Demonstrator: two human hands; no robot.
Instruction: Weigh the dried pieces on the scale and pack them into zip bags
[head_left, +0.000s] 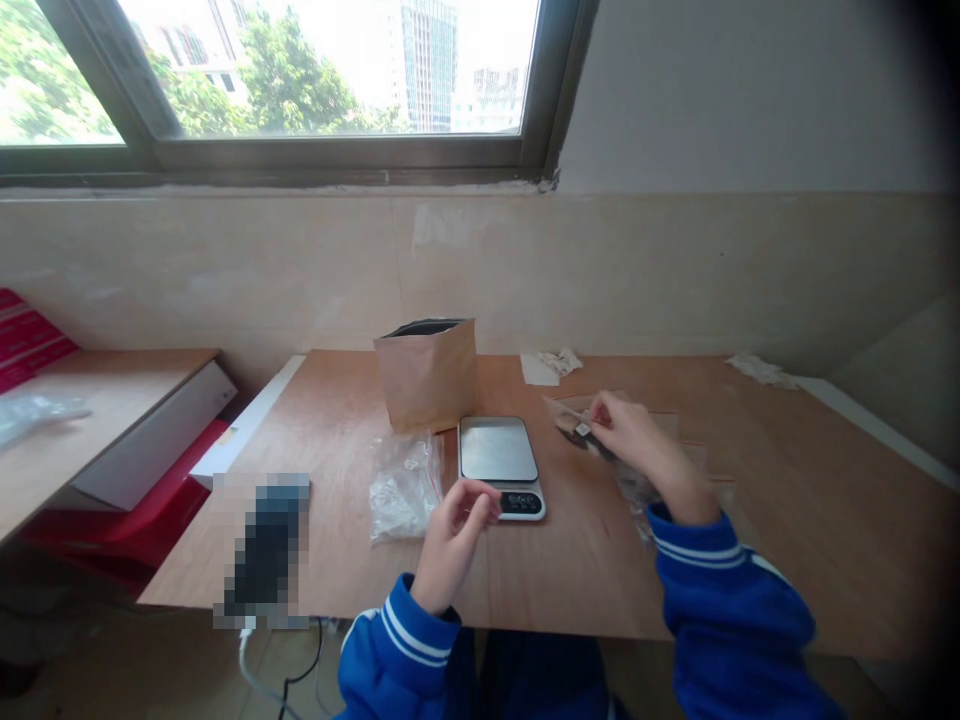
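Observation:
A small digital kitchen scale (499,450) with a steel platform sits in the middle of the wooden table (787,520). My left hand (454,535) hovers at its front left corner, fingers curled, thumb and fingertips near the scale's buttons; nothing shows in it. My right hand (634,435) is to the right of the scale, fingers pinched on a small clear plastic bag (574,418) with dark contents. A brown paper bag (429,372) stands open behind the scale. A clear zip bag (405,485) with small pale items lies left of the scale.
Crumpled white paper (551,365) lies behind the right hand, more paper (761,370) at the far right near the wall. More clear bags (675,470) lie under my right forearm. A blurred dark object (266,550) rests at the table's front left. A second table (97,420) stands left.

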